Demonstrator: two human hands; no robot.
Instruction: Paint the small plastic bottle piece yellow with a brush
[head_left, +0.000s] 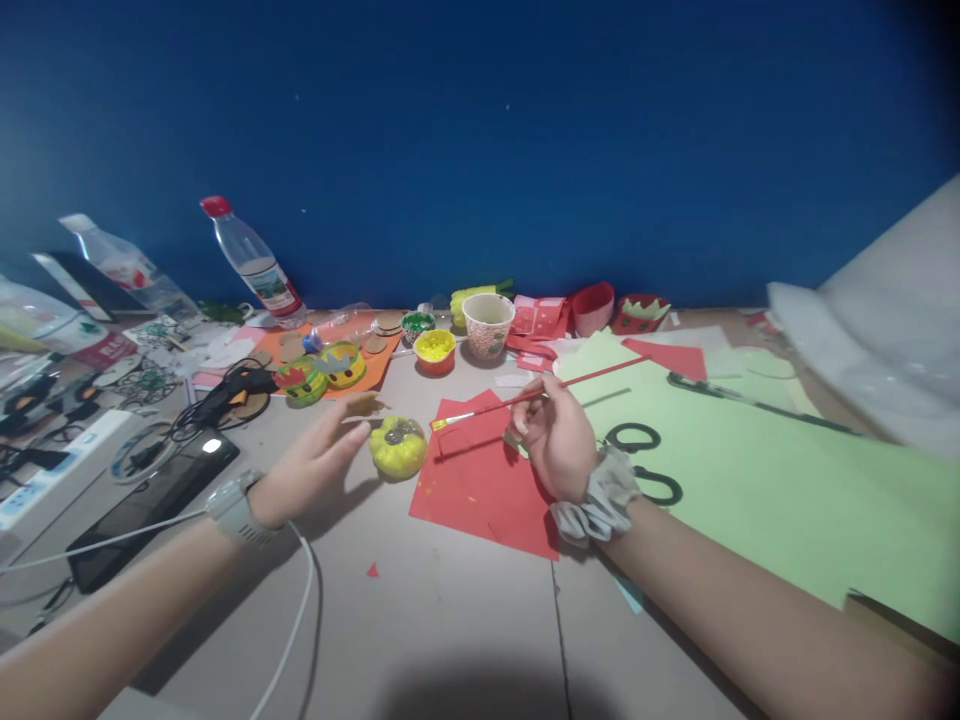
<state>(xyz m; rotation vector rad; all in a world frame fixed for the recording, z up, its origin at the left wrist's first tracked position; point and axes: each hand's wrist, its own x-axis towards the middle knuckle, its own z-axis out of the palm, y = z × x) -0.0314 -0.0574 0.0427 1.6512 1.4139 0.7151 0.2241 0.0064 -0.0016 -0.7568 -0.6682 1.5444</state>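
Left hand (pixel 324 455), open, is at nine o'clock of yellow lobed plastic piece (pixel 398 455), contact unclear; at three, right hand (pixel 556 432) pinches slim red-handled paintbrush (pixel 487 408). Piece likely light, springy, slick; best held by lower sides. Beyond, one o'clock: round red cup (pixel 436 368).

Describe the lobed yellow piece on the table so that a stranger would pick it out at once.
Below the blue wall, find the large red sheet on the table. At its left edge, beside the left hand, sits the lobed yellow piece. Unlike the yellow-filled red cup farther back, it is squat and pumpkin-shaped, with a greyish centre on top.
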